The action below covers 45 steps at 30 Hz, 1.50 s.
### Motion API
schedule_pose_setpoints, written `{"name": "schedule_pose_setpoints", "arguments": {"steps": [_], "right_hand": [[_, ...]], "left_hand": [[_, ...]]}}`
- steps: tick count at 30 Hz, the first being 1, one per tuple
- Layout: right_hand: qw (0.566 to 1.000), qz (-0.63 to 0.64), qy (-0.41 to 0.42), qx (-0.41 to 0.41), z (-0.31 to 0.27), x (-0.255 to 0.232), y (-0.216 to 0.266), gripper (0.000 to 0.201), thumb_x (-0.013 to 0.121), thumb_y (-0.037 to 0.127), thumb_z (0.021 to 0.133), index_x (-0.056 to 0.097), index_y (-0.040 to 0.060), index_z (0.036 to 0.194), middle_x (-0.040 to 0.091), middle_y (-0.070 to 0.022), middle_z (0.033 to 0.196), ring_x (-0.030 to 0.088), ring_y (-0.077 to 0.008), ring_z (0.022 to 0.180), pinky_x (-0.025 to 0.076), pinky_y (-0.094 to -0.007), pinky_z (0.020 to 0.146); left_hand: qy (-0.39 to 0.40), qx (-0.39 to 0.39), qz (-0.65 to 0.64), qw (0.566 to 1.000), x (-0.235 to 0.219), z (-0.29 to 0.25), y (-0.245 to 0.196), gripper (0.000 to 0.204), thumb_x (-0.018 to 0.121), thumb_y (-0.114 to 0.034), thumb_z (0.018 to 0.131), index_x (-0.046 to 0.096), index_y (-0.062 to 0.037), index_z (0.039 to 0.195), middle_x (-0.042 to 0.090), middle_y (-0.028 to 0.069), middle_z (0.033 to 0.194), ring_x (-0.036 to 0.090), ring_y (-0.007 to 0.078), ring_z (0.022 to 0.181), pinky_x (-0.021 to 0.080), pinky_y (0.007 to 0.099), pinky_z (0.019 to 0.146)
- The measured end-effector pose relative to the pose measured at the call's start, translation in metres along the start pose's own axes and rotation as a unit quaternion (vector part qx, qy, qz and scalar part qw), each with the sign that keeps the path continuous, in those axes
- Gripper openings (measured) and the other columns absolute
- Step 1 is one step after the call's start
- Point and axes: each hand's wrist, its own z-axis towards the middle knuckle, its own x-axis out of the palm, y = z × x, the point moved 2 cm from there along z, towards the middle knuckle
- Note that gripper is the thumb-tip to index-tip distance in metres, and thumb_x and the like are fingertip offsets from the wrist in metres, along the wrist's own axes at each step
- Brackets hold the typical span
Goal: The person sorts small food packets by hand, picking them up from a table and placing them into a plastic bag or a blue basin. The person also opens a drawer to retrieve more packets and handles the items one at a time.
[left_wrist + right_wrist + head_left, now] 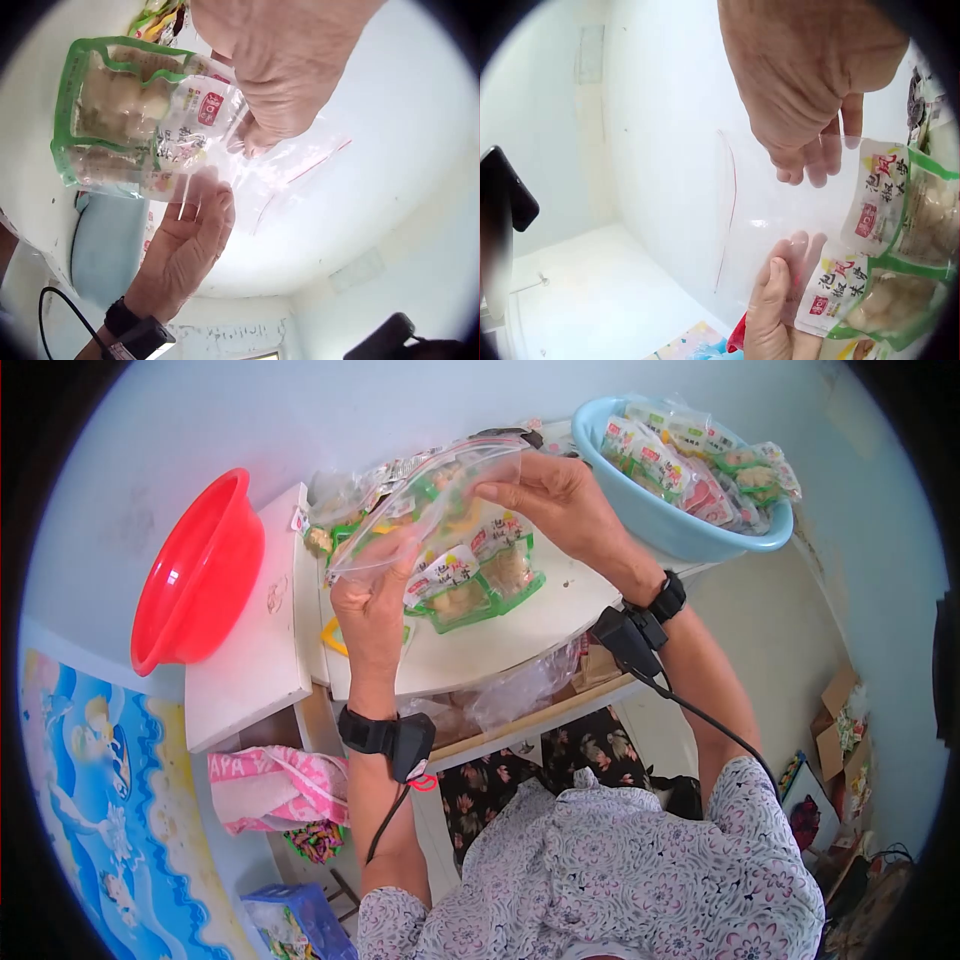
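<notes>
A clear zip bag with a red line along its top edge is held up between both hands. The left hand pinches its left side with thumb and fingers. At its right side the right hand grips the film, thumb on the near face. Two green-edged food packets with white printed tops show at the bag's lower part, side by side; the right wrist view shows the packets behind or inside clear film. Whether both lie fully inside the bag I cannot tell.
A light blue basin full of packets stands at the back right. At the left is a red basin tilted on its side. More packets lie behind the bag on the white table. Plastic bags fill the shelf below.
</notes>
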Motion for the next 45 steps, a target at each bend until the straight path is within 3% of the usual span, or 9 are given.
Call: {"name": "schedule_pose_setpoints", "arguments": {"steps": [6, 9, 18, 22, 31, 34, 37, 40, 45], "right_hand": [[0.995, 0.06, 0.043, 0.069, -0.011, -0.006, -0.015, 0.024, 0.065, 0.021, 0.106, 0.073, -0.0004, 0.113, 0.076, -0.0021, 0.104, 0.066, -0.0087, 0.099, 0.052, -0.0284, 0.092], [0.994, 0.085, 0.068, 0.007, -0.008, -0.01, -0.009, 0.023, 0.061, 0.02, 0.108, 0.068, -0.0014, 0.111, 0.074, -0.0053, 0.108, 0.068, -0.011, 0.105, 0.053, -0.0309, 0.097], [0.983, 0.162, 0.083, -0.007, -0.008, -0.011, -0.003, 0.019, 0.058, 0.019, 0.109, 0.062, 0.0006, 0.11, 0.074, -0.0091, 0.106, 0.072, -0.018, 0.099, 0.057, -0.0339, 0.095], [0.986, 0.163, 0.026, -0.023, 0.001, -0.013, 0.016, 0.019, 0.065, 0.018, 0.105, 0.065, -0.0018, 0.107, 0.075, -0.0089, 0.098, 0.073, -0.0156, 0.094, 0.059, -0.0301, 0.087], [0.992, 0.119, -0.052, 0.009, -0.003, -0.017, 0.021, 0.019, 0.071, 0.017, 0.102, 0.07, -0.0021, 0.101, 0.074, -0.0065, 0.094, 0.07, -0.0125, 0.089, 0.057, -0.0276, 0.084], [0.991, 0.125, -0.045, -0.002, -0.002, -0.017, 0.021, 0.019, 0.071, 0.017, 0.101, 0.071, -0.0017, 0.102, 0.073, -0.0054, 0.095, 0.069, -0.0121, 0.091, 0.056, -0.0274, 0.085], [0.993, 0.111, -0.037, -0.009, -0.005, -0.015, 0.022, 0.018, 0.072, 0.017, 0.1, 0.072, -0.0008, 0.103, 0.073, -0.0036, 0.097, 0.068, -0.0117, 0.093, 0.055, -0.0279, 0.088], [0.998, 0.054, -0.038, -0.011, -0.007, -0.014, 0.025, 0.017, 0.074, 0.016, 0.099, 0.074, 0.0003, 0.103, 0.073, -0.0024, 0.098, 0.067, -0.0119, 0.096, 0.054, -0.0296, 0.09], [0.997, 0.032, -0.043, -0.06, -0.012, -0.016, 0.033, 0.015, 0.077, 0.015, 0.096, 0.075, 0.0025, 0.102, 0.072, -0.003, 0.097, 0.065, -0.0132, 0.097, 0.052, -0.0318, 0.093]], "left_hand": [[-0.014, -0.041, -0.047, 0.998, -0.001, -0.007, 0.012, 0.024, 0.066, -0.01, 0.102, 0.074, 0.0032, 0.121, 0.077, 0.0118, 0.114, 0.072, 0.0173, 0.106, 0.054, 0.0315, 0.101], [-0.008, -0.044, -0.053, 0.998, 0.001, -0.003, -0.001, 0.024, 0.067, -0.011, 0.102, 0.075, 0.0039, 0.119, 0.077, 0.0118, 0.113, 0.072, 0.0161, 0.104, 0.055, 0.0297, 0.098], [-0.02, -0.04, -0.095, 0.994, -0.002, 0.0, -0.008, 0.025, 0.062, -0.015, 0.105, 0.072, 0.0035, 0.12, 0.077, 0.0151, 0.108, 0.074, 0.0245, 0.103, 0.058, 0.0391, 0.099], [-0.033, -0.015, -0.109, 0.993, -0.004, 0.009, -0.018, 0.023, 0.064, -0.014, 0.105, 0.072, 0.0025, 0.118, 0.076, 0.0155, 0.108, 0.074, 0.0249, 0.101, 0.057, 0.0409, 0.101], [-0.06, 0.012, 0.072, 0.996, -0.017, 0.011, -0.038, 0.016, 0.07, -0.008, 0.099, 0.073, 0.0006, 0.112, 0.078, 0.0114, 0.106, 0.073, 0.016, 0.098, 0.053, 0.0271, 0.089], [-0.057, 0.002, 0.063, 0.996, -0.02, 0.014, -0.048, 0.017, 0.071, -0.008, 0.098, 0.074, -0.0006, 0.113, 0.076, 0.0149, 0.114, 0.071, 0.0185, 0.109, 0.052, 0.0315, 0.095], [-0.055, 0.246, 0.313, 0.916, 0.001, 0.017, -0.081, 0.022, 0.071, -0.008, 0.095, 0.074, -0.002, 0.117, 0.072, 0.0152, 0.125, 0.063, 0.0251, 0.126, 0.048, 0.039, 0.106], [0.002, 0.28, 0.408, 0.869, 0.034, 0.018, -0.102, 0.029, 0.07, -0.007, 0.093, 0.073, -0.0038, 0.121, 0.067, 0.012, 0.135, 0.05, 0.0321, 0.142, 0.04, 0.045, 0.116], [0.019, 0.301, 0.443, 0.844, 0.072, 0.021, -0.097, 0.014, 0.066, -0.007, 0.093, 0.072, -0.0034, 0.105, 0.063, 0.0103, 0.136, 0.046, 0.0361, 0.145, 0.034, 0.0614, 0.115]]}}
